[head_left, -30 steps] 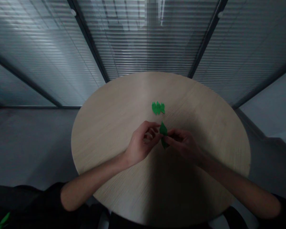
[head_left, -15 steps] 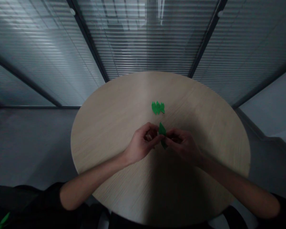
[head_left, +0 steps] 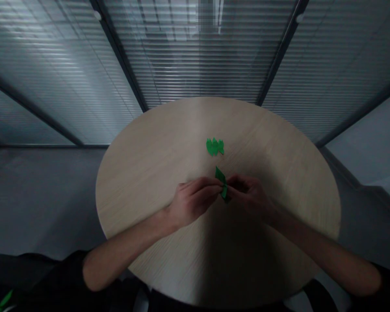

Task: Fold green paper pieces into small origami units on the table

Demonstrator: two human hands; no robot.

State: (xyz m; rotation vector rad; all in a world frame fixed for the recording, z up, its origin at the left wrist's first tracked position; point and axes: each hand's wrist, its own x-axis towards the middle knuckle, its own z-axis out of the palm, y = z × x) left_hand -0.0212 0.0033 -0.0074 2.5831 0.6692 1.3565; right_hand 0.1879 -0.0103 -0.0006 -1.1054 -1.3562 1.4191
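Just above the middle of the round wooden table (head_left: 143,173), a small folded piece of green paper (head_left: 220,175) is pinched between both hands. My left hand (head_left: 195,200) is closed, its fingertips and thumb gripping the paper's left side. From the other side my right hand (head_left: 251,197) pinches it too, fingers curled. The paper's pointed upper end sticks up above the fingertips, and a darker lower tip shows below; fingers hide its middle. Several similar green folded paper pieces (head_left: 215,147) lie side by side on the table beyond my hands.
Glass partitions with horizontal blinds (head_left: 201,73) and dark frames stand right behind the table's far edge. Grey floor (head_left: 58,195) lies to the left. Green plant leaves (head_left: 3,300) show at the lower left corner. A dark shadow falls across the table's near part.
My left hand has turned, its fingers now flatter and closed together on the paper. The green paper has tilted and narrowed in view. My right hand has barely moved.
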